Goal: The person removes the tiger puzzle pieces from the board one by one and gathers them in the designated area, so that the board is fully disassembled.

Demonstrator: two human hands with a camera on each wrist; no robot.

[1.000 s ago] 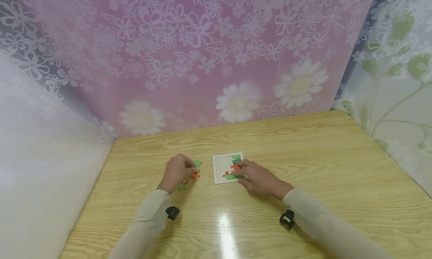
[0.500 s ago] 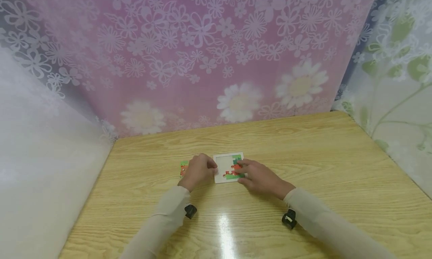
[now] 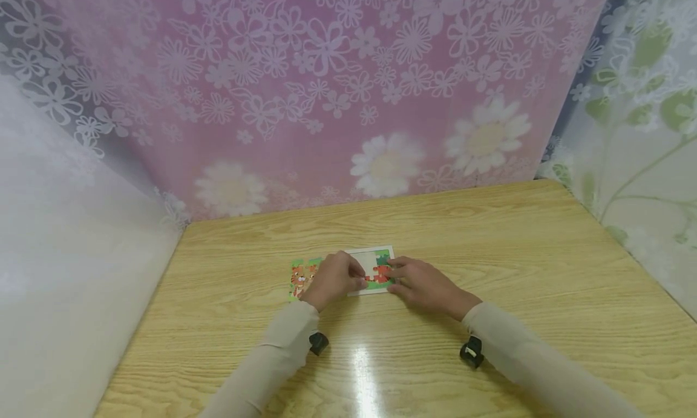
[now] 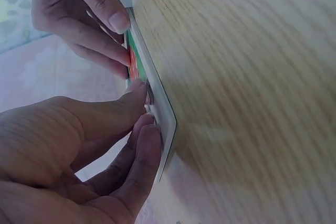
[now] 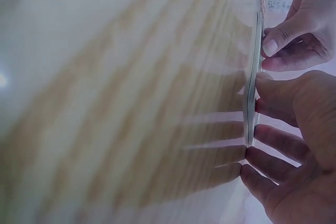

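A white-rimmed jigsaw tray (image 3: pixel 372 248) lies flat on the table, with green and red pieces (image 3: pixel 383 273) fitted along its right side and bottom. My left hand (image 3: pixel 337 277) is over the tray's lower left part. Between its thumb and fingertips it pinches a puzzle piece (image 4: pixel 149 97), mostly hidden by the fingers and seen nearly edge-on in the left wrist view. My right hand (image 3: pixel 427 288) rests on the tray's right edge, fingers extended over the fitted pieces and thumb at the near corner.
Several loose puzzle pieces (image 3: pixel 297 277) with an orange animal print lie left of the tray, partly covered by my left hand. The wooden table (image 3: pixel 490 236) ends at a pink flowered curtain (image 3: pixel 305 133) at the back.
My left hand has gone from the loose pieces rightward to the tray's lower left, carrying a puzzle piece. More loose pieces now show behind it. The right hand stays nearly in place on the tray.
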